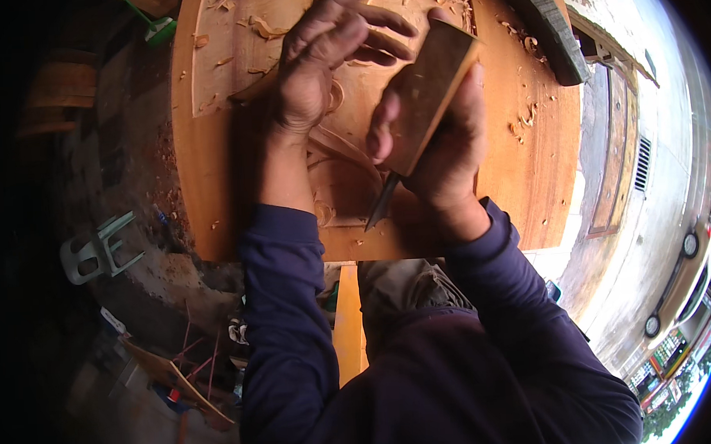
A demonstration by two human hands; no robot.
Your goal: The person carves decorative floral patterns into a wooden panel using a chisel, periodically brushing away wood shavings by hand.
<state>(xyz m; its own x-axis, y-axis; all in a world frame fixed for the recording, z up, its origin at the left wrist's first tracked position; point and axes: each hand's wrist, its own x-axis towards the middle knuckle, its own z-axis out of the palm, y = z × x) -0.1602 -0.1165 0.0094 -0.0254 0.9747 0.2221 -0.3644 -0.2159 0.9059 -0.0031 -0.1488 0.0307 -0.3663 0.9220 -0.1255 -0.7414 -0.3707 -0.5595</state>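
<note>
Grips the block (429,94) in the right hand (451,160), with fingers clamped round both its long sides. So lies directly inside these fingers, and is nearer to the right hand than to the left. Runs with its long axis from upper right down to lower left, with a dark metal tip (382,201) beyond the lower end, directed to the near edge of the panel (527,192). Cannot tell whether fixed in the block or only held against it. Shows the left hand (315,75) with fingers apart, slightly bent, seemingly holding nothing; points with them to the right, just beside the upper half of the block, perhaps touching, cannot tell. Shows curled shavings (528,122) scattered on the panel below, and farther out, at upper right, a dark bar (551,39), well apart from both hands.
</note>
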